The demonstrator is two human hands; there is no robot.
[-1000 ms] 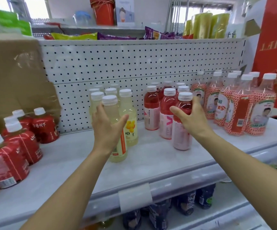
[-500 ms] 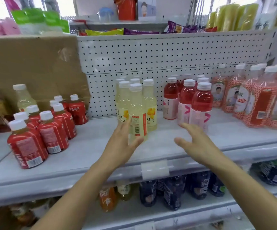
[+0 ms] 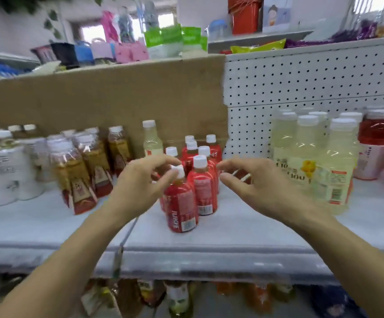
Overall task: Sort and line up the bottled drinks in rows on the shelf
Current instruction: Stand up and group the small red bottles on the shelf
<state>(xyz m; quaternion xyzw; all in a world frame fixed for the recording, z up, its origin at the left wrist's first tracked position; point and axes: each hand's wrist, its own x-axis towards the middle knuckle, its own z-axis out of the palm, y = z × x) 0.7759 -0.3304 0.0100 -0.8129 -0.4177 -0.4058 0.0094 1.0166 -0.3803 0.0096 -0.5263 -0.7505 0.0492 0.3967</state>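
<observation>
Several small red bottles with white caps (image 3: pixel 206 191) stand clustered mid-shelf. The front red bottle (image 3: pixel 181 207) stands nearest the shelf edge. My left hand (image 3: pixel 140 182) has its thumb and fingertips pinched around that bottle's white cap. My right hand (image 3: pixel 257 187) hovers just right of the cluster with its fingers spread and nothing in it. Tall pale yellow bottles (image 3: pixel 305 157) stand in rows to the right, with pink-red bottles (image 3: pixel 374 143) beyond them. Brown tea bottles (image 3: pixel 83 171) and white bottles (image 3: pixel 9 171) fill the left side.
One lone pale bottle (image 3: pixel 150 140) stands behind the red cluster against a cardboard panel (image 3: pixel 108 99). A white pegboard (image 3: pixel 312 79) backs the right half. The grey shelf (image 3: pixel 209 239) has bare surface in front of the bottles. More bottles sit on the shelf below.
My view has swung left from the yellow and pink bottles to the red cluster. Both hands moved left with it, and my left hand has come onto the front red bottle's cap.
</observation>
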